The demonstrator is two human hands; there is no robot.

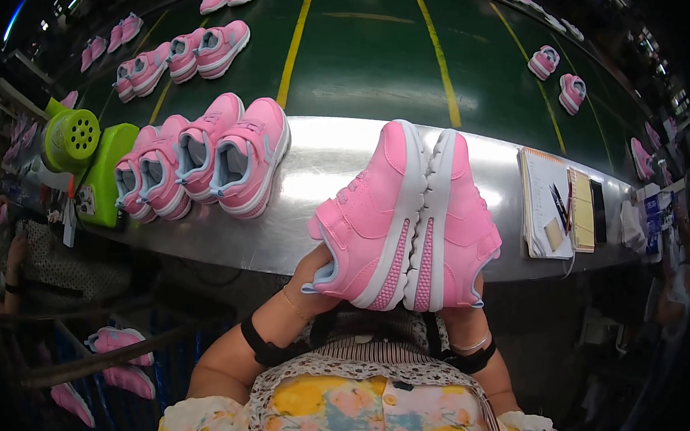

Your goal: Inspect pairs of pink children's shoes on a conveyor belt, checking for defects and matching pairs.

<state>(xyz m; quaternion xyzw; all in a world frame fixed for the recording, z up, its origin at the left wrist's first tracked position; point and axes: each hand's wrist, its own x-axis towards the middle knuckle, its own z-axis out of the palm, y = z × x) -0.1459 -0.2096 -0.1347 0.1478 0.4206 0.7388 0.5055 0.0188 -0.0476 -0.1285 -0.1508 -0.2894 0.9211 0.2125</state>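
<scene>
I hold up a pair of pink sneakers with white soles, pressed sole to sole with toes pointing away from me. My left hand (315, 274) holds the left sneaker (369, 214) from its ankle-opening side; the fingers are hidden by the shoe. The right sneaker (463, 216) is held by my right hand (463, 316), which is mostly covered by the heel. Both shoes are raised above the near edge of the metal ledge (325, 145). Pale blue lining shows at the heels, and textured pink panels run along the soles.
Several pink sneakers (250, 154) stand in a row at the ledge's left, beside a lime-green device (109, 174). A notebook (546, 203) with pens lies on the right. Beyond runs a green conveyor belt (359, 64) with yellow lines, carrying more shoes. Other sneakers (124, 347) sit on a rack lower left.
</scene>
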